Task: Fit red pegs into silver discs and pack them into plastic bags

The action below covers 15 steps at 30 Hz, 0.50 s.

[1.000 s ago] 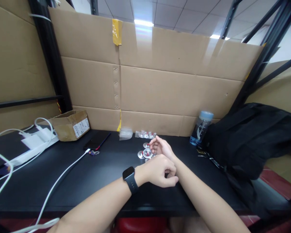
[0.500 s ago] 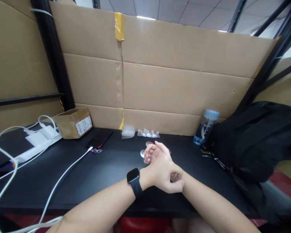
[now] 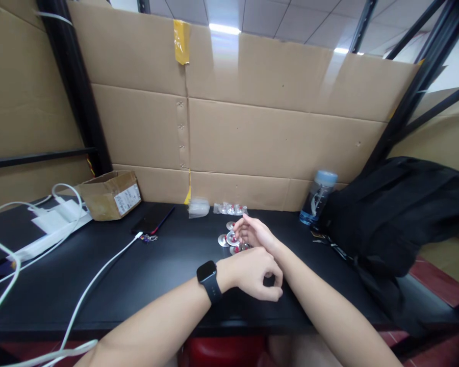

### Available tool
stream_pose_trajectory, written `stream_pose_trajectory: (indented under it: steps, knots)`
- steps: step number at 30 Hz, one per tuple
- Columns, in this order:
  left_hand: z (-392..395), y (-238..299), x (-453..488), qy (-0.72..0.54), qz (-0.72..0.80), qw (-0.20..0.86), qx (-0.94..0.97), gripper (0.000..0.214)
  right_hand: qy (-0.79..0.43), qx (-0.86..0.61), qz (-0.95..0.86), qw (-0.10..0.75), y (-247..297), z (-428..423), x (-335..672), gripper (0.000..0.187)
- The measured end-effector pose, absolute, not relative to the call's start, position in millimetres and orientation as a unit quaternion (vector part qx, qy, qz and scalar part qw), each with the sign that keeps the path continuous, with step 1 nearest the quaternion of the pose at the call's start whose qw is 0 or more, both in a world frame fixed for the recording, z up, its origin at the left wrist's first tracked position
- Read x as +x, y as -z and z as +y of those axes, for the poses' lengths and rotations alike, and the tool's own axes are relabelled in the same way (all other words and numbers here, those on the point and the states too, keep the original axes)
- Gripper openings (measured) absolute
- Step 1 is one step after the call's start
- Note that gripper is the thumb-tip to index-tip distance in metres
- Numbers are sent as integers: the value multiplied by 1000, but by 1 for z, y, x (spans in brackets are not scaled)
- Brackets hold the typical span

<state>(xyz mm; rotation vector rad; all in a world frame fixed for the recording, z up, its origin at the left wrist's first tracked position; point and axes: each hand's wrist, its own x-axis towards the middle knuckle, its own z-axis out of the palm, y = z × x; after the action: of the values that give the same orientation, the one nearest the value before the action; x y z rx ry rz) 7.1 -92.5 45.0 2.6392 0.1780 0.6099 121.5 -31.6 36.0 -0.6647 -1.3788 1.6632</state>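
Several small round silvery discs with red centres [image 3: 232,238] lie grouped on the black table. Beside them, my right hand [image 3: 257,232] is cupped, its fingers loosely bent and apart, with nothing visible in it. My left hand [image 3: 254,275], wearing a black watch [image 3: 207,272] on its wrist, lies nearer to me, overlapping the right wrist in view. Its fingers are curled in, with a dark gap inside the curl and no object showing. Behind the discs sit a clear packet of similar pieces [image 3: 230,209] and a stack of clear plastic bags [image 3: 198,208].
On the left are an open cardboard box [image 3: 109,196], a white power strip [image 3: 59,221], a white cable [image 3: 99,272] and a phone [image 3: 151,220]. A water bottle [image 3: 316,201] and black backpack [image 3: 398,214] stand right. A cardboard wall [image 3: 252,137] closes the back.
My hands have moved apart slightly. The right hand has shifted right and turned over, uncovering more discs, while the left has moved slightly down. The whole view has shifted a little.
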Motion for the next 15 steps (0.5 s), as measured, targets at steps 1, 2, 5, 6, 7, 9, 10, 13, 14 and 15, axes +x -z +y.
stream_pose_trajectory:
  steps: [1, 2, 5, 6, 7, 9, 10, 13, 14, 15]
  knots:
    - [-92, -43, 8, -226, 63, 200, 951, 7, -657, -268, -555, 434, -37, -31, 122, 53]
    - [-91, -43, 8, -231, 64, 189, 952, 7, -648, -273, -556, 442, -38, -31, 124, 52]
    - [-87, -44, 7, -242, 89, 149, 955, 9, -589, -311, -581, 468, -39, -25, 133, 47]
    - [-85, -45, 6, -246, 102, 134, 954, 11, -543, -335, -609, 472, -38, -20, 138, 43]
    - [-82, -46, 5, -251, 116, 119, 954, 13, -481, -363, -644, 471, -36, -15, 144, 39]
    - [-76, -46, 2, -258, 150, 95, 950, 16, -321, -426, -716, 449, -31, -2, 156, 28]
    - [-73, -46, 1, -260, 166, 86, 947, 17, -257, -452, -736, 434, -29, 5, 160, 23]
    - [-62, -47, -6, -284, 206, 80, 933, 17, -204, -472, -758, 402, -27, 20, 166, 23]
    - [-58, -48, -8, -309, 226, 87, 920, 18, -218, -459, -757, 411, -29, 20, 165, 27]
    - [-53, -50, -11, -346, 253, 99, 898, 20, -239, -439, -751, 431, -32, 17, 162, 32]
